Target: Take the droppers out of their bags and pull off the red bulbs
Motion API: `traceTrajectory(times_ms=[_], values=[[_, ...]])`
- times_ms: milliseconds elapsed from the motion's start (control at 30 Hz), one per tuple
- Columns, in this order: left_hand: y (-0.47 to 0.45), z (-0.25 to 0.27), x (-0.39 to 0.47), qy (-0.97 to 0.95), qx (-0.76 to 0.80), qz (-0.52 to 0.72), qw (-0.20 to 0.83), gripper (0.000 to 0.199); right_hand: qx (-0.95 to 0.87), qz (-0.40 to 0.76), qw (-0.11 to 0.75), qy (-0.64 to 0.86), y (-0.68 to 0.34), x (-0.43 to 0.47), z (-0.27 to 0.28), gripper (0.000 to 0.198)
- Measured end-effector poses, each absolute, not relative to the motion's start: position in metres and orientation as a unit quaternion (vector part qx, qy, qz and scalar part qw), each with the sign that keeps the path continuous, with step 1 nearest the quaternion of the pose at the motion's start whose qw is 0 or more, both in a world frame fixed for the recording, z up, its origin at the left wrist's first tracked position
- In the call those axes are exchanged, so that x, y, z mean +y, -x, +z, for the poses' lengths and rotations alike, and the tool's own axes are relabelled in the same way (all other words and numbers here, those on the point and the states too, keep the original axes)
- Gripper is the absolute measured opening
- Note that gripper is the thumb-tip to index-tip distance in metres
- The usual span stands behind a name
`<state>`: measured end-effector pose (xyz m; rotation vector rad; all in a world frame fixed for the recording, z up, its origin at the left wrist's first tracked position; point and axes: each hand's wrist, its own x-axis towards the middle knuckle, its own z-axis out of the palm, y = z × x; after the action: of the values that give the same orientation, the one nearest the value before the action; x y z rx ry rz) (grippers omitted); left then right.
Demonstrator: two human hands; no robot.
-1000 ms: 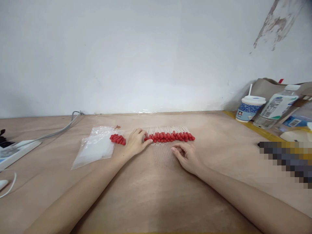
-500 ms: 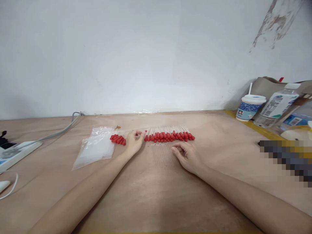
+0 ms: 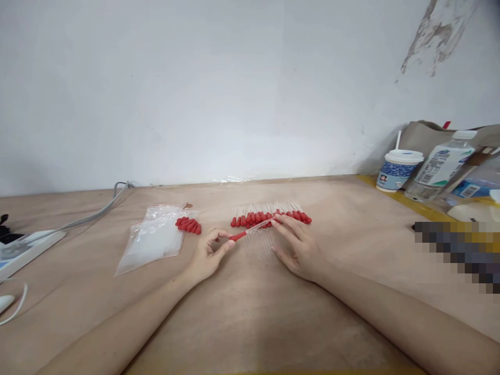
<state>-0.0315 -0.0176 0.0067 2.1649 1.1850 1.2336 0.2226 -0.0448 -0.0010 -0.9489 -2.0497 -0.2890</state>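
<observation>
Between the fingertips and thumb of my left hand (image 3: 207,255) is the red bulb of a dropper (image 3: 239,236), whose clear tube slants up to the right. My right hand (image 3: 300,245) has its fingers stretched out, with thumb apart. Its fingertips are at the far end of that tube; whether they touch it I cannot tell. Behind both hands lies a row of droppers with red bulbs (image 3: 250,219), clear tubes pointing to the wall. Several bare clear tubes (image 3: 258,250) lie side by side between my hands. A small pile of loose red bulbs (image 3: 188,225) is left of my left hand.
Clear zip bags (image 3: 152,239) lie at the left. Farther left are a white power strip (image 3: 35,250) and a grey cable (image 3: 97,212). On the right stand a paper cup with a straw (image 3: 399,169) and a plastic bottle (image 3: 441,166). A wall (image 3: 234,94) closes off the back.
My left hand has come nearer from the row's left end, now with a dropper in its fingers. My right hand's fingers have stretched forward to the tube's far end.
</observation>
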Motion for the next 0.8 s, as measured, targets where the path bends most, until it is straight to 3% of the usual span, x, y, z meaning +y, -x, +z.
traceTrajectory(times_ms=[167, 433, 600, 800], values=[[0.026, 0.007, -0.02, -0.817, 0.347, 0.414, 0.201, 0.011, -0.86, -0.148, 0.35, 0.341, -0.222, -0.044, 0.0, 0.04], [0.019, 0.014, -0.027, -0.859, 0.298, 0.388, 0.151, 0.011, -0.851, -0.127, 0.361, 0.36, -0.219, -0.039, -0.004, 0.02], [0.005, 0.013, -0.03, -0.893, 0.287, 0.346, 0.026, 0.045, -0.859, -0.114, 0.354, 0.352, -0.219, -0.04, -0.003, 0.019], [-0.008, 0.002, -0.026, -0.894, 0.255, 0.363, -0.063, 0.02, -0.87, -0.101, 0.342, 0.341, -0.218, -0.042, 0.0, 0.018]])
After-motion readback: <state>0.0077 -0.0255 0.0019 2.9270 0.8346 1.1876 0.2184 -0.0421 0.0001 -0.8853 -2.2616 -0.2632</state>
